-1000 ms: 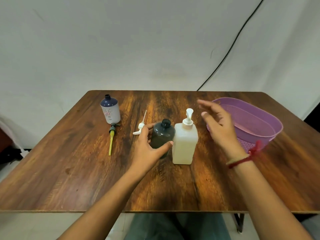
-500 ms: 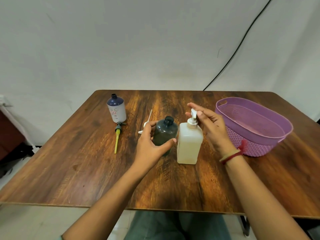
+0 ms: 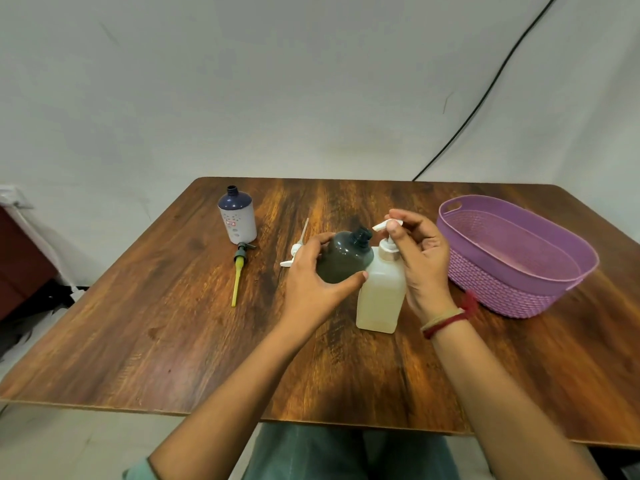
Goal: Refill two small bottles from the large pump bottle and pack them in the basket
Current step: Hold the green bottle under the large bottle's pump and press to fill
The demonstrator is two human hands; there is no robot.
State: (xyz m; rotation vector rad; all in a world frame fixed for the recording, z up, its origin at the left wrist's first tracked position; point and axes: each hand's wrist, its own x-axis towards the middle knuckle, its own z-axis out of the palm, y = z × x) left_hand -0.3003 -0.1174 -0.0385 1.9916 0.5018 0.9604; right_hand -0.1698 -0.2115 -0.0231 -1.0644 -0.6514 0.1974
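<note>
Left hand [image 3: 311, 282] grips small dark round plastic bottle [image 3: 343, 259], tipped, mouth near spout, middle of brown wooden table [image 3: 166, 323]. Right hand [image 3: 424, 261] curls fingers round pump top of big cloudy-white square pump bottle [image 3: 381, 296]. Best: line mouth under spout, push slow. Purple plastic basket [image 3: 498, 292] sits by right edge. Small white bottle with blue top [image 3: 238, 221] stands near far left corner.

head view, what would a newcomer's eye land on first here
At the centre of the table the left hand grips a dark bottle, tilted toward the large pump bottle, whose pump head the right hand holds. A purple basket sits at the right.
</note>
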